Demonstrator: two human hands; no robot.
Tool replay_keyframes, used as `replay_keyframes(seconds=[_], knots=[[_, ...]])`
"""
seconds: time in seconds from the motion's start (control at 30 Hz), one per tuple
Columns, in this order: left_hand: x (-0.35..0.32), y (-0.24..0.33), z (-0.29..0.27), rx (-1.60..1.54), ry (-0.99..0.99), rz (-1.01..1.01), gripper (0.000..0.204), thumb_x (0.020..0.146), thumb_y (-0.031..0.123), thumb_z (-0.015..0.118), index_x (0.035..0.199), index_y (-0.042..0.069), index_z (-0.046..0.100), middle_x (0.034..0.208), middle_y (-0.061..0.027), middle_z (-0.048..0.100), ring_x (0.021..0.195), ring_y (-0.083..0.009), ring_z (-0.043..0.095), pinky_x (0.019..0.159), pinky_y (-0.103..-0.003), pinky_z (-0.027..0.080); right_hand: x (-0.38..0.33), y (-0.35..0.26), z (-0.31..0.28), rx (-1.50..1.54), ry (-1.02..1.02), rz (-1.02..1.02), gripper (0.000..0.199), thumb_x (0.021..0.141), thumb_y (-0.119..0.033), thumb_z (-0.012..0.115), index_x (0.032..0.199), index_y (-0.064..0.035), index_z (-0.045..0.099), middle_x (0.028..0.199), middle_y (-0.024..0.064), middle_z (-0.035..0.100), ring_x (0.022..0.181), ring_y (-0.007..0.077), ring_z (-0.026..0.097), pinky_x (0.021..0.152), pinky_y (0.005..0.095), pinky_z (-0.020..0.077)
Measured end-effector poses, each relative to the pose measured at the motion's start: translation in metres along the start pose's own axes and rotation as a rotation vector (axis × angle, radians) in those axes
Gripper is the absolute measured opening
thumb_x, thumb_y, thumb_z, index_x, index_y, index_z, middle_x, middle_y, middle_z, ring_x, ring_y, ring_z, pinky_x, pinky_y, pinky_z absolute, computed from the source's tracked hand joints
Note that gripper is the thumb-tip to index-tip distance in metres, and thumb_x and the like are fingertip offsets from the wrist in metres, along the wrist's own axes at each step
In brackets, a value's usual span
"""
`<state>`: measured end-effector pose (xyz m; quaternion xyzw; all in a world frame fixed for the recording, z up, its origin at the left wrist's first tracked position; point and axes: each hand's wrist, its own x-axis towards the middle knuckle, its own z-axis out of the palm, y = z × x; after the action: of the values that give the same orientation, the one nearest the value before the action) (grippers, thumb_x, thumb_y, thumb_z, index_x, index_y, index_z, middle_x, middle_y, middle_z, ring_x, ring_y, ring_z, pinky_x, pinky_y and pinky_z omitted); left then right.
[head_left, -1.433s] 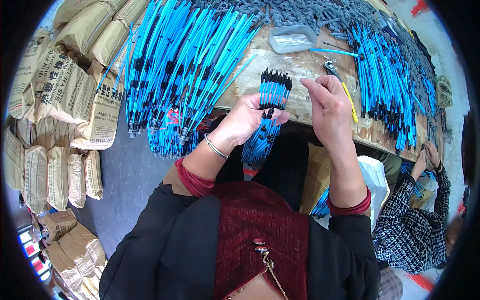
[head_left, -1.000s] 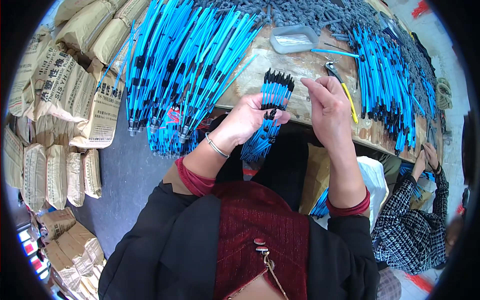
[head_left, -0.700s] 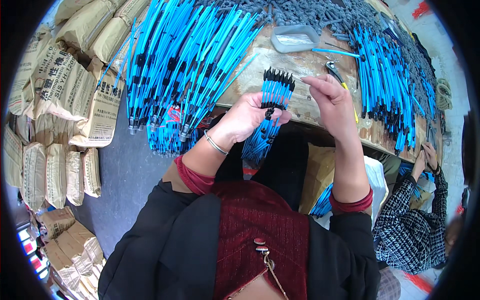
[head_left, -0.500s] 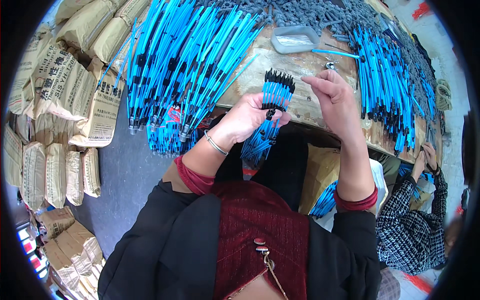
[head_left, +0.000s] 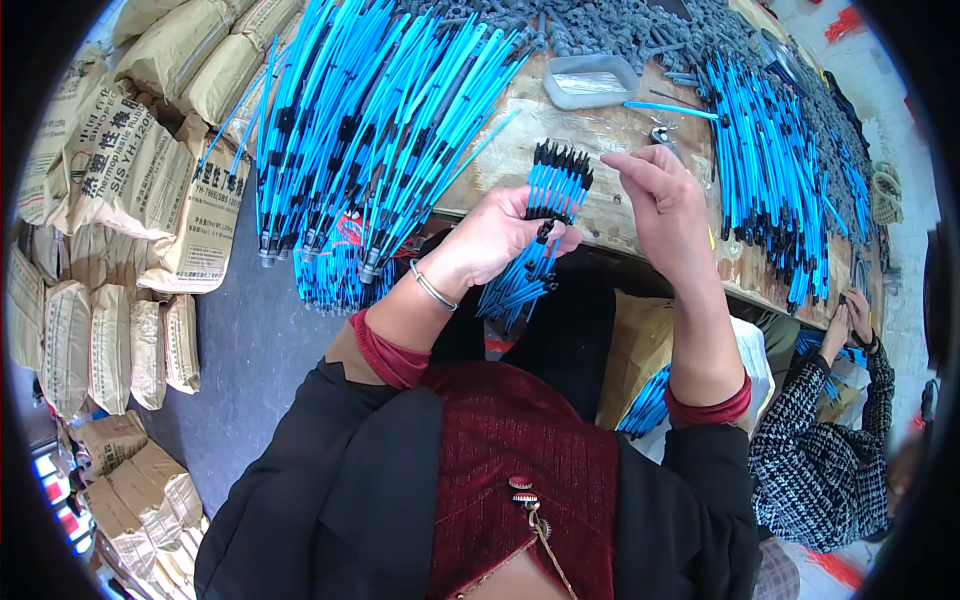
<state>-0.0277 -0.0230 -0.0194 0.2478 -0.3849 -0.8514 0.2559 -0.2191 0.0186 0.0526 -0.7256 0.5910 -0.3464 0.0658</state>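
Note:
My left hand (head_left: pixel 490 238) is closed around a bundle of thin blue rods with black tips (head_left: pixel 558 190). The tips fan out in a row above the fingers, and the lower ends hang beneath the hand over my lap. Just right of the tips is my right hand (head_left: pixel 668 205), raised, thumb and forefinger pressed together. Whatever lies in that pinch, if anything, is too small to make out. My right hand does not touch the bundle.
Long blue-and-black rods (head_left: pixel 365 130) are heaped at left, more blue rods (head_left: pixel 765 170) at right. A shallow grey tray (head_left: pixel 566 94) sits on the wooden table (head_left: pixel 595 135) before grey plastic parts (head_left: pixel 640 35). Paper sacks (head_left: pixel 205 235) line the left. A co-worker's hands (head_left: pixel 850 322) are far right.
The bundle has tilted a little, its tips shifting slightly right and its lower ends slightly left. My right hand stays pinched in nearly the same place.

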Motion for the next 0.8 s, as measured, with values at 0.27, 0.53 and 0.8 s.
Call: replay_keyframes(seconds=[0.27, 0.53, 0.8], knots=[[0.001, 0.001, -0.002, -0.012, -0.024, -0.013, 0.025, 0.083, 0.006, 0.064, 0.107, 0.005, 0.06, 0.092, -0.0096, 0.066, 0.086, -0.019, 0.065, 0.076, -0.033, 0.053, -0.005, 0.002, 0.008, 0.268, -0.045, 0.173, 0.02, 0.084, 0.001, 0.055, 0.101, -0.0027, 0.065, 0.081, 0.0051, 0.056, 0.077, 0.0148, 0.053, 0.069, 0.0252, 0.0408], [0.001, 0.002, -0.001, 0.002, -0.043, -0.01, 0.024, 0.083, 0.007, 0.064, 0.107, 0.004, 0.06, 0.092, -0.0099, 0.066, 0.088, -0.0206, 0.065, 0.079, -0.036, 0.054, -0.002, 0.003, 0.008, 0.179, -0.003, 0.058, 0.02, 0.084, 0.002, 0.055, 0.101, -0.0022, 0.065, 0.084, 0.0064, 0.056, 0.079, 0.0165, 0.054, 0.069, 0.0251, 0.0416], [-0.001, 0.003, 0.003, -0.015, -0.033, -0.017, 0.02, 0.085, 0.003, 0.06, 0.105, 0.003, 0.06, 0.09, -0.0114, 0.066, 0.084, -0.0203, 0.066, 0.075, -0.031, 0.055, -0.001, 0.003, 0.016, 0.217, 0.019, 0.017, 0.017, 0.083, 0.002, 0.056, 0.097, -0.0017, 0.064, 0.084, 0.008, 0.056, 0.079, 0.0187, 0.055, 0.07, 0.0263, 0.0432]])
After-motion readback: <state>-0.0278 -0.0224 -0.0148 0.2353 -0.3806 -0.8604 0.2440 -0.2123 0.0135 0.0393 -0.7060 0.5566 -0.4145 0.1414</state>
